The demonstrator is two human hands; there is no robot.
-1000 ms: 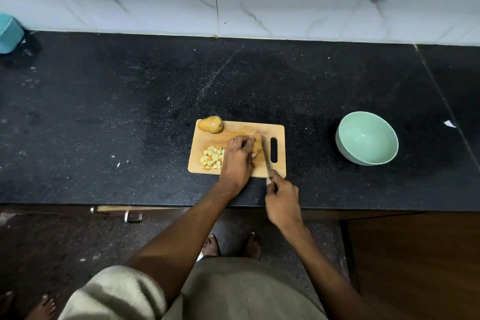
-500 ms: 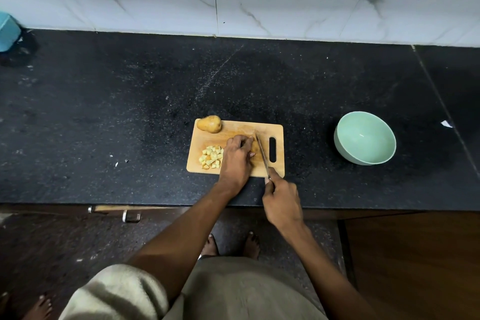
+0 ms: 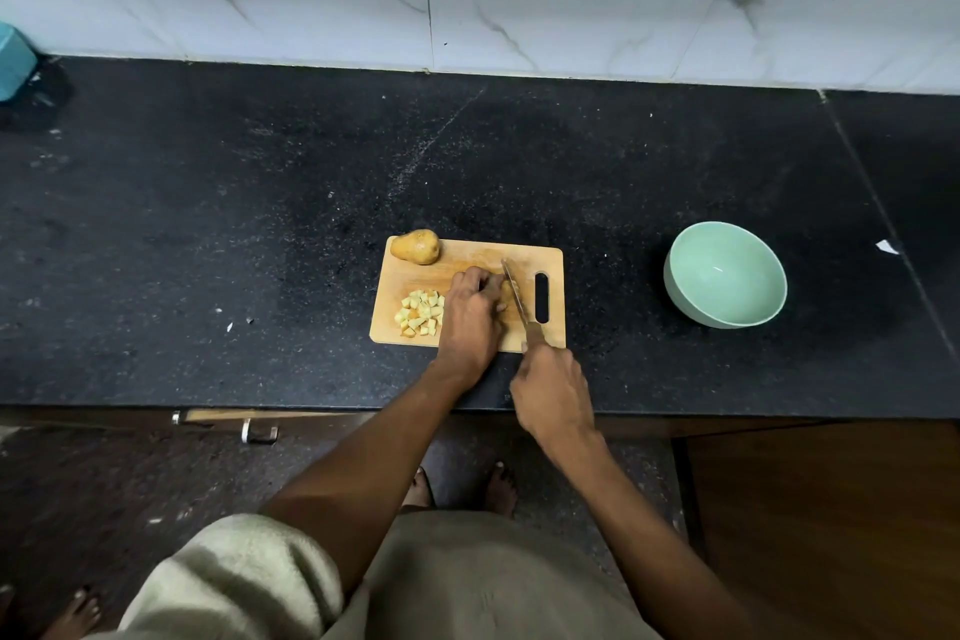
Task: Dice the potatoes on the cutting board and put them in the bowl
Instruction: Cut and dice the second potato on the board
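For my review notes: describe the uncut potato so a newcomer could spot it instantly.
Find the wooden cutting board on the black counter. The whole potato sits at its far left corner, overhanging the edge. Unlike the pale diced pieces nearer the person, it is brown-skinned and intact.

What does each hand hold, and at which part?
The right hand grips the knife by its handle. The left hand holds down a potato piece on the cutting board, mostly hidden.
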